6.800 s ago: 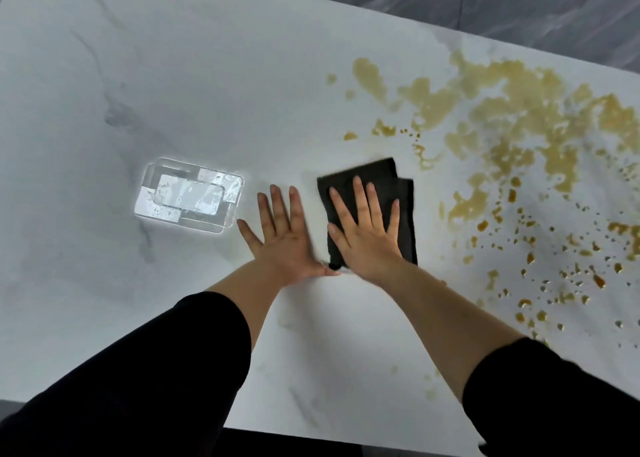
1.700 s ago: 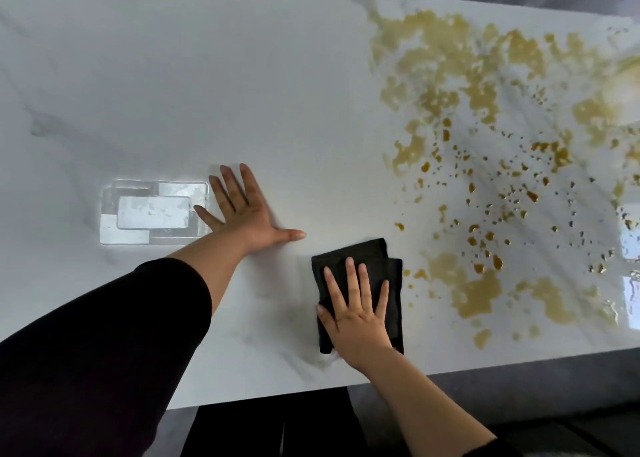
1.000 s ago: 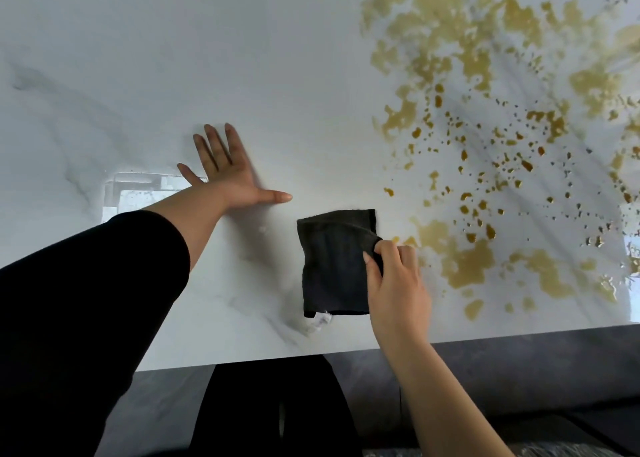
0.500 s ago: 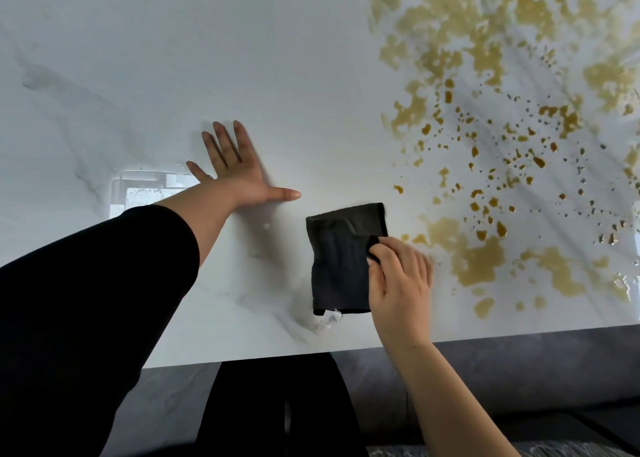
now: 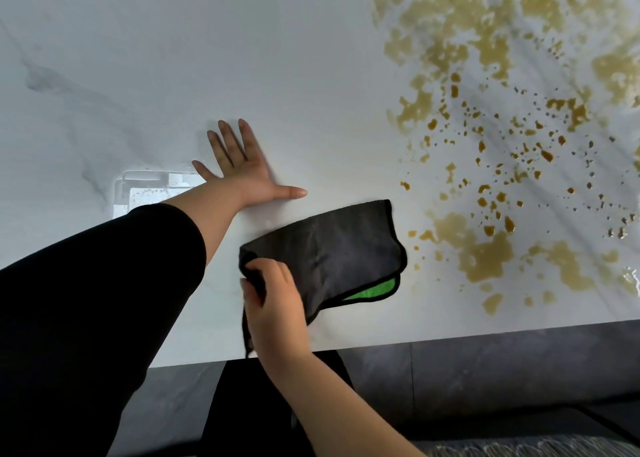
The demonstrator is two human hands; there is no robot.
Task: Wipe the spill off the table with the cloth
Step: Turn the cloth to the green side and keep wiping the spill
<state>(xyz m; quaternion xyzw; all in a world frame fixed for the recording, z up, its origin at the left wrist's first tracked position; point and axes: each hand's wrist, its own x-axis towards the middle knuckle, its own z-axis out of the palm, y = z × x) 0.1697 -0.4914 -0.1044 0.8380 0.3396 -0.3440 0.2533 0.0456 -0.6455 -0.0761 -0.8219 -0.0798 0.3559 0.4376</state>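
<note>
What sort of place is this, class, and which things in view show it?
Probably an indoor dining or kitchen area, though I cannot be sure: a white marble-look table, a grey tiled floor below it, and a yellowish-brown spill beside a dark cloth.

White marble table point(image 5: 277, 58): yellow-brown spill point(image 5: 485, 259) spattered across the right, clear plastic box point(image 5: 152, 186) at middle left, left hand point(image 5: 242, 172) flat beside the box.

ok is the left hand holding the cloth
No, the left hand lies flat with straight fingers on the table, while the right hand grips the cloth at one corner.
</note>
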